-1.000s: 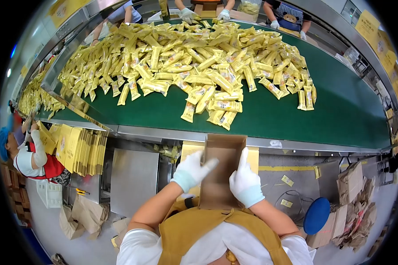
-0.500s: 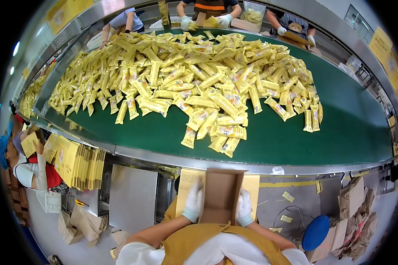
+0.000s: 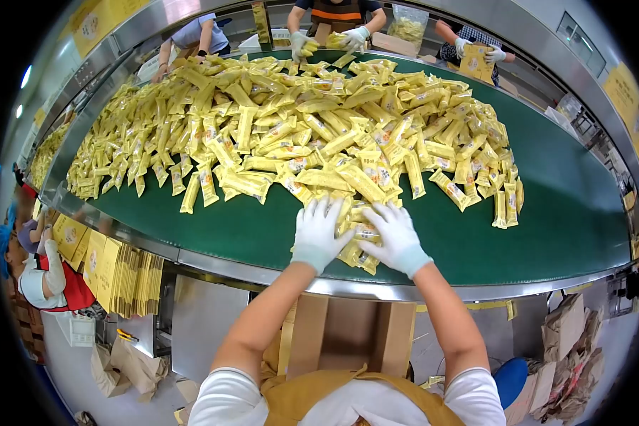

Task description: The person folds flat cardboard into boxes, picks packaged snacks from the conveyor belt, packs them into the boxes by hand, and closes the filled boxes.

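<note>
My left hand (image 3: 319,234), in a white glove, lies with fingers spread over yellow wrapped snack packets at the near side of the belt. From the other side my right hand (image 3: 395,238), also gloved and spread, touches the same small cluster. A few packets (image 3: 362,230) show between the two hands; others are covered by the fingers. Beyond my fingertips rises a large heap of these packets (image 3: 284,135). Below the belt's edge, close to my body, stands an open cardboard box (image 3: 355,334) with its brown inside showing and its flaps spread.
The green conveyor belt (image 3: 547,213) has a metal edge (image 3: 213,265). Flattened yellow cartons (image 3: 131,273) stand in a row at left near a person in a red apron. Several people work around the belt. A blue stool (image 3: 512,380) and brown paper (image 3: 568,334) are at right.
Both my hands have left the sides of the box and reached forward onto the packets. The box's flaps now stand apart. Across the belt, one person's carton is now turned upright.
</note>
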Available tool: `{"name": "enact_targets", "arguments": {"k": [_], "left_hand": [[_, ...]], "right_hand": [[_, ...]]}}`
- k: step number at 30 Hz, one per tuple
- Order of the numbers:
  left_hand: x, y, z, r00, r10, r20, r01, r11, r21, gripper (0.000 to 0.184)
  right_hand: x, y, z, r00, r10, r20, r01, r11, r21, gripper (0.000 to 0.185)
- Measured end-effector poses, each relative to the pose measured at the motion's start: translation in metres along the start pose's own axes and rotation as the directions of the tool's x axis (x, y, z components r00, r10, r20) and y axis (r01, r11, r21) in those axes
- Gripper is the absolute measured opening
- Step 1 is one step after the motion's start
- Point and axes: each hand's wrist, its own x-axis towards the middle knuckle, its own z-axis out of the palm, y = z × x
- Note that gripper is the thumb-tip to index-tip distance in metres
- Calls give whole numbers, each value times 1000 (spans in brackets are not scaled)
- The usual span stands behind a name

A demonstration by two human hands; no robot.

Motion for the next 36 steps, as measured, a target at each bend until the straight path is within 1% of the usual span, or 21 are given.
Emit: {"name": "enact_targets", "arguments": {"k": [2,4,5,8,10,12,14,16,18,19,20,24,27,28,30,31,32,33,34,35,36], "left_hand": [[17,-11,18,990,-64,129,59,997,42,70],[26,-32,20,965,-64,254,65,998,6,72],[25,-39,21,973,-49,227,44,999,25,70],[21,-59,5,958,40,285,-62,996,67,67],[6,-71,4,975,101,200,-119,990,80,64],[-11,-80,7,979,173,108,-186,975,120,63],[-24,-81,3,965,241,108,-249,965,78,62],[-35,-76,-11,945,310,106,-318,945,74,61],[-42,-72,-16,944,298,140,-309,949,63,61],[-45,-70,-17,943,298,147,-311,948,70,61],[-46,-67,-18,942,299,152,-313,947,77,61],[-29,-47,-22,968,106,226,-136,984,119,59],[-12,-48,-18,940,53,337,-93,990,106,53],[-9,-51,-14,923,39,382,-85,991,104,52],[-9,-62,-3,941,65,333,-65,998,-11,44],[-7,-69,-1,941,63,332,-39,996,-78,42],[-5,-73,3,942,58,331,-11,990,-143,41],[-4,-76,7,966,66,251,-31,990,-139,34],[-2,-75,5,963,64,260,-30,991,-134,32],[0,-74,2,961,61,268,-27,991,-128,30],[3,-72,-1,960,57,274,-24,992,-123,28]], "right_hand": [[22,-3,14,990,41,132,-17,984,-175,63],[30,9,23,990,40,136,-10,977,-212,66],[29,12,28,989,41,139,-9,974,-225,67],[16,33,34,983,161,85,-133,955,-265,69],[-8,54,41,968,241,-66,-250,937,-244,69],[-40,64,37,914,390,-109,-405,889,-215,66],[-73,70,37,927,335,-169,-372,876,-306,64],[-90,59,29,923,358,-143,-384,882,-273,61],[-100,50,25,927,347,-146,-374,888,-267,62],[-104,47,24,923,367,-112,-383,904,-190,58],[-108,45,22,932,349,-100,-362,911,-197,56],[-119,39,16,951,308,-28,-309,939,-154,47],[-126,43,2,955,289,60,-286,957,-47,45],[-130,49,-3,948,315,54,-318,945,80,45],[-133,59,-12,930,365,46,-358,872,333,44],[-128,56,-26,919,392,42,-380,854,356,44],[-121,51,-34,890,443,-102,-371,838,401,44],[-113,49,-45,850,520,-82,-430,775,463,44],[-104,49,-51,805,591,-56,-481,705,521,44],[-98,50,-49,801,588,-111,-490,751,442,42],[-91,53,-45,791,611,-14,-557,730,397,43]]}}
